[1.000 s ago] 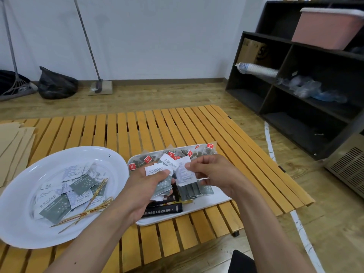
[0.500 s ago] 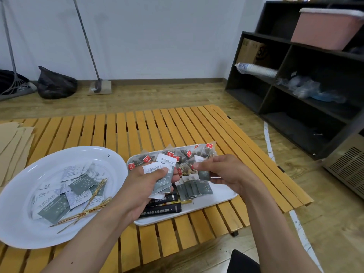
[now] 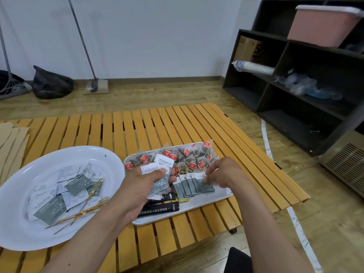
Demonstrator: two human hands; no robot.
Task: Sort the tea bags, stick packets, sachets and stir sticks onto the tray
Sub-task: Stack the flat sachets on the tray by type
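Observation:
A white rectangular tray (image 3: pixel 222 196) lies on the slatted wooden table. Tea bags with red tags (image 3: pixel 189 156) fill its far part, a fanned row of grey-and-white sachets (image 3: pixel 194 185) lies in the middle, and black stick packets (image 3: pixel 160 208) lie at its near edge. My left hand (image 3: pixel 143 186) grips a small stack of grey-and-white sachets (image 3: pixel 160 174) above the tray. My right hand (image 3: pixel 222 172) pinches the rightmost sachet (image 3: pixel 205 186) of the row down on the tray. A white oval plate (image 3: pixel 17 229) to the left holds more sachets (image 3: pixel 59 198) and wooden stir sticks (image 3: pixel 88 208).
Sheets of brown cardboard (image 3: pixel 9 142) lie at the table's far left. A dark shelf unit (image 3: pixel 295 79) with a pink bin (image 3: pixel 321 24) stands to the right. A black bag (image 3: pixel 51 83) and a broom (image 3: pixel 92 83) rest by the back wall.
My right hand took a sachet from the stack in my left hand and moved it down and right to the end of the row on the tray.

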